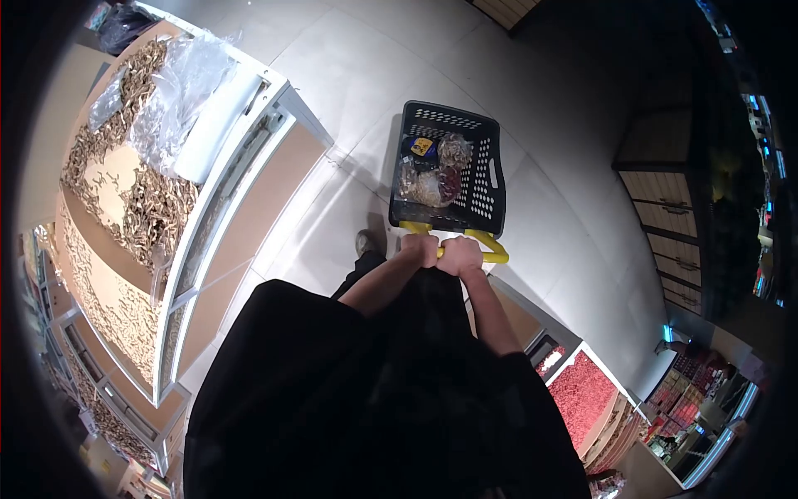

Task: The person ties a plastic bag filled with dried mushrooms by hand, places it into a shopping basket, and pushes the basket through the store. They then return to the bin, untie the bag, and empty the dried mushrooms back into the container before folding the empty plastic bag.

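Both hands grip the yellow handle [496, 249] of a black plastic shopping basket [489, 200] in front of me. My left hand [421, 249] is closed around the handle, with my right hand [460, 255] closed beside it, the two nearly touching. The basket has perforated walls and a slot in its right side. Inside lie several clear bags of goods, among them a bag of pale dried food [455, 151], a bag with reddish contents [450, 184] and a dark pack with a yellow label [424, 147].
On the left stands a display counter [237, 241] heaped with dried brown pieces [154, 204], with clear plastic bags [187, 91] on top. A bin of red goods [579, 395] is at lower right. Drawers [669, 208] stand at right on the pale tiled floor [544, 216].
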A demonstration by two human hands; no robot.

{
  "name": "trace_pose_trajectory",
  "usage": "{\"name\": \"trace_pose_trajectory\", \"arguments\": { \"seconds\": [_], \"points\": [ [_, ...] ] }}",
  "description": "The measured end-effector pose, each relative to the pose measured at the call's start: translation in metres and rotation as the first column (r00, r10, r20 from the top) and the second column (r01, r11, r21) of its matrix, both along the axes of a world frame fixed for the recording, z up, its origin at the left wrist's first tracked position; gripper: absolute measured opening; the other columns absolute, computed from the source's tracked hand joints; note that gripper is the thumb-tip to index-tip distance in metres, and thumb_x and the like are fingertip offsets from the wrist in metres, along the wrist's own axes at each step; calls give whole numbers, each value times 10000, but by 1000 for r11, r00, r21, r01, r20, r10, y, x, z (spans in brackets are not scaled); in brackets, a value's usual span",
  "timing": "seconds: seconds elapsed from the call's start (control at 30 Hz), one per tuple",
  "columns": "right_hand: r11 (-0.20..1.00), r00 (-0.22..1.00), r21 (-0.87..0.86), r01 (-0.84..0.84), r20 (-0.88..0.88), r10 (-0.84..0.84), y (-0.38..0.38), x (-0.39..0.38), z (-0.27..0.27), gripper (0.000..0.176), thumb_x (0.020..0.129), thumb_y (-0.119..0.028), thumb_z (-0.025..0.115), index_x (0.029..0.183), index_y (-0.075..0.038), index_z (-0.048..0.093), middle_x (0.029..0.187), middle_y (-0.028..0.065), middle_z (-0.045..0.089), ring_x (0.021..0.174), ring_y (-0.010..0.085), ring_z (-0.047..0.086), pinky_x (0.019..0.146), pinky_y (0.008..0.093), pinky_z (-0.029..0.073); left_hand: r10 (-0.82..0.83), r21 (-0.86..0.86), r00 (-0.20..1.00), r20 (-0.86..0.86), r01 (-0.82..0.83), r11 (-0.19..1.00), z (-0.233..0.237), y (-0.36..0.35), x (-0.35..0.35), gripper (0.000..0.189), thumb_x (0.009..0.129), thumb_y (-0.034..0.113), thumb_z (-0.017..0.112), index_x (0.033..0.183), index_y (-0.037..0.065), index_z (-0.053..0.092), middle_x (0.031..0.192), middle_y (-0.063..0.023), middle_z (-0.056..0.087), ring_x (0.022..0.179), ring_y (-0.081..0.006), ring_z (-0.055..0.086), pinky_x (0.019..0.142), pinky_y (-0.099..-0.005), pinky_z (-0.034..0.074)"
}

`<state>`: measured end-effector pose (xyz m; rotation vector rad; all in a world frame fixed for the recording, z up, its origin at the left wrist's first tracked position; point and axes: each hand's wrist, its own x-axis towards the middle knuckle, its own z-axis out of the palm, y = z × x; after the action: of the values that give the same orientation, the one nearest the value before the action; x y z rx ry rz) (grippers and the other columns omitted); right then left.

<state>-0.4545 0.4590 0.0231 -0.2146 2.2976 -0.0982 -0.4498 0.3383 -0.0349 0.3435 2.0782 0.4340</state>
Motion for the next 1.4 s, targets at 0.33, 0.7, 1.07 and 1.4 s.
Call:
{"name": "trace_pose_trajectory", "arguments": {
  "seconds": [0.33, 0.7, 1.07, 1.4],
  "points": [
    [962, 983, -203, -181, -15, 181, 35, -102, -9, 368, 653, -380, 688, 874, -87, 704, 914, 152, 690, 891, 295, 671, 814, 406, 532, 276, -22, 960, 37, -276, 961, 6, 23, -79, 393, 764, 318, 652, 1141, 210, 625, 1123, -99, 651, 1066, -291, 616, 883, -419, 490],
    [914, 909, -76, -399, -166, 383, 98, -241, -34, 268, 756, -354, 647, 811, -102, 722, 870, 146, 701, 874, 329, 680, 763, 431, 545, 306, 87, 911, -277, -294, 952, 37, 97, -192, 194, 667, 207, 666, 817, 93, 709, 892, -135, 700, 898, -298, 672, 790, -395, 533],
    [784, 791, -105, -611, -120, 600, 68, -358, -54, 328, 710, -391, 657, 802, -82, 718, 865, 179, 688, 869, 339, 673, 792, 427, 525, 492, 307, 844, -214, -420, 854, 27, 57, -284, 300, 680, 282, 685, 910, 89, 690, 911, -142, 690, 919, -321, 655, 814, -409, 519],
    [754, 754, -28, -656, -77, 652, -2, -490, -50, 471, 770, -500, 572, 932, -81, 711, 968, 161, 688, 932, 330, 667, 823, 430, 525, 644, 436, 730, -230, -514, 739, -63, 16, -395, 331, 711, 306, 658, 959, 87, 666, 919, -152, 680, 912, -331, 650, 799, -408, 517]
  ]
}}
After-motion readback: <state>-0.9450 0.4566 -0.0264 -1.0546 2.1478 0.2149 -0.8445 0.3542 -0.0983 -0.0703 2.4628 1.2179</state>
